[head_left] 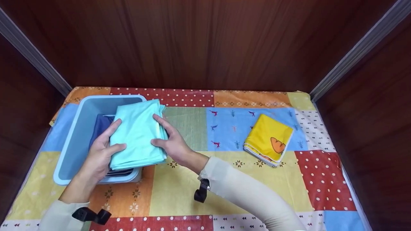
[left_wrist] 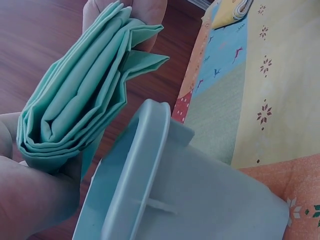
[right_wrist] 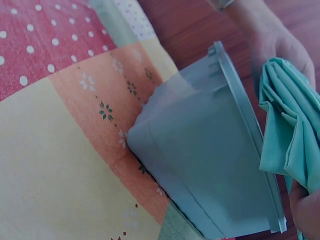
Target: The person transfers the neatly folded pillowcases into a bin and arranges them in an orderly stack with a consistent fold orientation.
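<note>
Both hands hold a folded turquoise cloth [head_left: 136, 133] over the right part of a light blue plastic bin [head_left: 69, 141]. My left hand [head_left: 101, 150] grips its left side, thumb on top. On the opposite side my right hand [head_left: 175, 142] pinches the cloth, thumb and a finger showing on the upper face. The left wrist view shows the thick layered folds of the cloth [left_wrist: 75, 95] above the bin's rim [left_wrist: 150, 145]. Inside the bin lies a dark blue folded fabric [head_left: 100, 126], and a striped dark fabric [head_left: 120, 173] shows under the cloth's near edge.
A folded yellow cloth [head_left: 268, 136] with a carrot-like print lies on the right of the table. A patchwork tablecloth [head_left: 231, 189] covers the tabletop. Dark wood-look panels [head_left: 205, 45] stand at the back and along both sides.
</note>
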`<state>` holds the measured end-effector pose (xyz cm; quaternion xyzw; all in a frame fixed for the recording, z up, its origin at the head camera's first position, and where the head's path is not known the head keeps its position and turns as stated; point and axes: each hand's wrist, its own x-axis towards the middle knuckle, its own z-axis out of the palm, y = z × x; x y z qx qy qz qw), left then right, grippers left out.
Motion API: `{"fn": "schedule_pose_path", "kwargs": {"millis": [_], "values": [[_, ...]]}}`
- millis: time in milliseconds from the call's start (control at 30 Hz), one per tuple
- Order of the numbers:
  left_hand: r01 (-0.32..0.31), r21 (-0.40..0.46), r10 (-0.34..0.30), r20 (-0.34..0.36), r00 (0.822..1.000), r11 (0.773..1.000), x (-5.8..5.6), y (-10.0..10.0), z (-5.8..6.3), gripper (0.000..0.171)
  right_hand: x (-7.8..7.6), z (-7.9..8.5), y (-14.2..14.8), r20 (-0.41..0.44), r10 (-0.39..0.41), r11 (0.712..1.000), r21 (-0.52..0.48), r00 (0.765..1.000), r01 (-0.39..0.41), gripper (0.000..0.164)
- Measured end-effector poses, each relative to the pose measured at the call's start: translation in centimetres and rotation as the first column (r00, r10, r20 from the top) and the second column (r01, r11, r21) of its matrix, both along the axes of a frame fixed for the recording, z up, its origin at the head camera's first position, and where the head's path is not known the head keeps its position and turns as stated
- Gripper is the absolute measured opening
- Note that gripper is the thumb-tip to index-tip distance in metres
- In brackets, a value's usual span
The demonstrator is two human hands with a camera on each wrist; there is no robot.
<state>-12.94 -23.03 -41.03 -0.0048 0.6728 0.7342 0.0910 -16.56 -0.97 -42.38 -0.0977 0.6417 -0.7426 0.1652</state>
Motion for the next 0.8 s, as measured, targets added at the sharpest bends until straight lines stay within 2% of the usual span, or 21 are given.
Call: {"fn": "schedule_pose_path", "kwargs": {"millis": [300,800], "values": [[-0.009,0.007,0.009,-0.003,1.000,1.000,0.0,-0.7,-0.3,0.078,0.0,-0.4,-0.8,0.017,0.012,0.999,-0.036,1.000,-0.011,0.076],[-0.014,-0.005,0.014,-0.014,1.000,1.000,0.3,-1.9,-0.7,0.078,0.1,-0.6,-2.0,0.005,0.022,1.000,-0.005,1.000,-0.022,0.075]]}}
